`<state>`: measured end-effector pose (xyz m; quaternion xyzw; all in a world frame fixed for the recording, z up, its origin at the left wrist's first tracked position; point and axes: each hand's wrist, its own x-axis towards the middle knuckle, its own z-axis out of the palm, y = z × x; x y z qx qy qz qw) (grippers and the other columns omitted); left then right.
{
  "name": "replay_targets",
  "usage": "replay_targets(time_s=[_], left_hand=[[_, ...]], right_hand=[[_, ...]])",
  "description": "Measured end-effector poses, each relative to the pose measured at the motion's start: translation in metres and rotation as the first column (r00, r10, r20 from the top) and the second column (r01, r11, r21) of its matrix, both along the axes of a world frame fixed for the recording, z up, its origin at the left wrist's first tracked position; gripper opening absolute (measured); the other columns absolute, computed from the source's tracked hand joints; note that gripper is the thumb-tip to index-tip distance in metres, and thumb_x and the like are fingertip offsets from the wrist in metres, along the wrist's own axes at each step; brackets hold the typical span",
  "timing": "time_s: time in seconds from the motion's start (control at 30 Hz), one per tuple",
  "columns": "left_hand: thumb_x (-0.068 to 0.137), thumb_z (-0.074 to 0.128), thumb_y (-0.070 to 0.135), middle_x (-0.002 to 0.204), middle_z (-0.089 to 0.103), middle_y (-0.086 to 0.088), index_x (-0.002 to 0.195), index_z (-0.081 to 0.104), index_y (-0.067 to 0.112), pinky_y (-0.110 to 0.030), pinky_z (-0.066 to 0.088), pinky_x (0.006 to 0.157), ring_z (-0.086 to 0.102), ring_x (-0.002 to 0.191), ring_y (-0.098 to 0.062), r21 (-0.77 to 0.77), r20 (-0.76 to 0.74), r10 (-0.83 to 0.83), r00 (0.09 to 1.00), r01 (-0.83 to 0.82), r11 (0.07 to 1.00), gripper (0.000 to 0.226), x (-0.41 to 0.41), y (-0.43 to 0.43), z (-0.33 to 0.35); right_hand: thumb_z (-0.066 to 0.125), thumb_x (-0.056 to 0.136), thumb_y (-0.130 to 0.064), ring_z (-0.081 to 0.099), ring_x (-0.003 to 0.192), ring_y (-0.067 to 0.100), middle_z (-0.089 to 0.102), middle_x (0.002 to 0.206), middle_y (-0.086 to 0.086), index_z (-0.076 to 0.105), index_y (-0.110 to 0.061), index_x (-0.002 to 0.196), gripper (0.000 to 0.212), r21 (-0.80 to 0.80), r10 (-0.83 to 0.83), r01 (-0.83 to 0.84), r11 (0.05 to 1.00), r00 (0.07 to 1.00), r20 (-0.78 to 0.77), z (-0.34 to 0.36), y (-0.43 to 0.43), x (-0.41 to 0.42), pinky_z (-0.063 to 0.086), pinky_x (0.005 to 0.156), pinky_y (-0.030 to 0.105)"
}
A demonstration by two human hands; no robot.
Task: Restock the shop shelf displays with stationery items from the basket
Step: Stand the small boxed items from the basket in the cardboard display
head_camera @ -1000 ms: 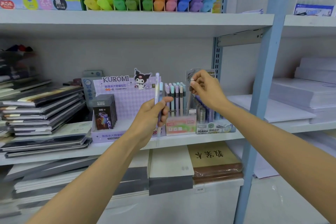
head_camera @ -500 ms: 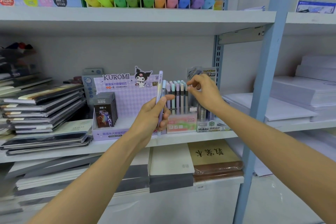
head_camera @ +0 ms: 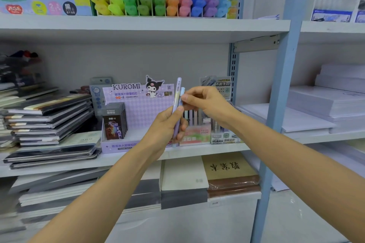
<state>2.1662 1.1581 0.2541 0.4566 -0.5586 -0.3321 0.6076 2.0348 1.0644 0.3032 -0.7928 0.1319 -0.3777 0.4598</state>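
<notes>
gripping two pens (head_camera: 176,102) upright in the left hand (head_camera: 166,126), long axes near vertical, right hand (head_camera: 205,102) pinching the blue pen (head_camera: 182,92) near its top from the right, fruit soda pen box (head_camera: 197,136) just behind on the shelf (head_camera: 227,147).

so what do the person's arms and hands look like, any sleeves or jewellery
Both arms are bare as far as the frame shows: no sleeve on the left forearm or the right forearm. No gloves, watch, bracelet or ring shows on the left hand or the right hand. The visible nails look short and unpainted.
</notes>
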Motion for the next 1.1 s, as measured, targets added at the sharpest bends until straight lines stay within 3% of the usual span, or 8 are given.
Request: replay_targets(time_s=[0.13,0.23,0.33,0.5,0.83,1.0,1.1], left_hand=[[0.102,0.042,0.035,0.069,0.068,0.000,0.117,0.059,0.017,-0.023,0.048,0.046,0.060,0.053,-0.014,0.004,-0.031,0.071,0.997,-0.071,0.997,0.029,0.003,0.006,0.005],[0.103,0.041,0.034,0.061,0.055,0.003,0.112,0.059,0.016,-0.018,0.032,0.038,0.040,0.040,-0.010,0.057,-0.038,0.196,0.980,-0.193,0.979,0.026,0.010,0.009,0.004],[0.103,0.040,0.036,0.056,0.034,0.008,0.108,0.059,0.016,-0.017,0.023,0.037,0.024,0.041,-0.008,0.090,-0.042,0.243,0.969,-0.239,0.967,0.028,0.017,0.011,0.002],[0.098,0.035,0.023,0.059,0.035,0.006,0.095,0.051,0.016,-0.019,0.021,0.037,0.024,0.042,-0.009,0.107,-0.089,0.256,0.963,-0.246,0.963,0.017,0.021,0.011,0.005],[0.102,0.038,0.023,0.059,0.039,0.006,0.096,0.058,0.015,-0.019,0.023,0.040,0.029,0.043,-0.008,0.059,-0.065,0.252,0.966,-0.248,0.967,0.023,0.024,0.014,-0.001],[0.103,0.040,0.025,0.060,0.040,0.005,0.099,0.060,0.015,-0.019,0.024,0.040,0.029,0.044,-0.009,0.057,-0.051,0.245,0.968,-0.242,0.969,0.023,0.029,0.014,-0.003],[0.103,0.041,0.024,0.061,0.041,0.005,0.100,0.061,0.015,-0.018,0.025,0.040,0.030,0.044,-0.009,0.056,-0.050,0.242,0.969,-0.239,0.969,0.023,0.031,0.015,-0.004]], right_hand=[[0.055,0.097,-0.014,0.068,0.074,0.011,0.071,0.085,0.003,0.062,-0.008,0.096,0.009,-0.004,-0.073,0.074,0.997,0.987,0.143,0.009,-0.001,0.000,0.053,0.066,0.021],[0.053,0.099,-0.014,0.068,0.069,0.012,0.071,0.080,0.000,0.058,-0.011,0.094,0.008,0.038,-0.201,0.199,0.979,0.929,0.312,0.020,-0.009,-0.004,0.053,0.063,0.022],[0.051,0.099,-0.015,0.068,0.068,0.012,0.070,0.082,0.001,0.054,-0.013,0.093,0.007,0.003,-0.284,0.304,0.953,0.886,0.366,0.023,-0.019,-0.009,0.054,0.064,0.023],[0.052,0.099,-0.011,0.067,0.065,0.009,0.068,0.088,0.011,0.054,-0.004,0.099,0.008,-0.130,-0.363,0.393,0.910,0.909,0.206,0.006,-0.030,-0.003,0.053,0.061,0.018],[0.053,0.098,-0.013,0.070,0.080,0.019,0.068,0.087,0.006,0.057,-0.003,0.100,0.011,-0.316,-0.348,0.318,0.894,0.937,-0.042,-0.018,-0.034,0.017,0.055,0.067,0.020],[0.054,0.098,-0.014,0.070,0.075,0.017,0.068,0.081,0.004,0.051,-0.015,0.110,0.013,-0.357,-0.339,0.305,0.883,0.940,-0.034,-0.016,-0.036,0.022,0.058,0.074,0.036],[0.055,0.097,-0.016,0.069,0.071,0.015,0.068,0.078,0.005,0.047,-0.024,0.111,0.018,-0.427,-0.362,0.325,0.844,0.932,-0.004,-0.019,-0.036,0.027,0.059,0.071,0.042]])
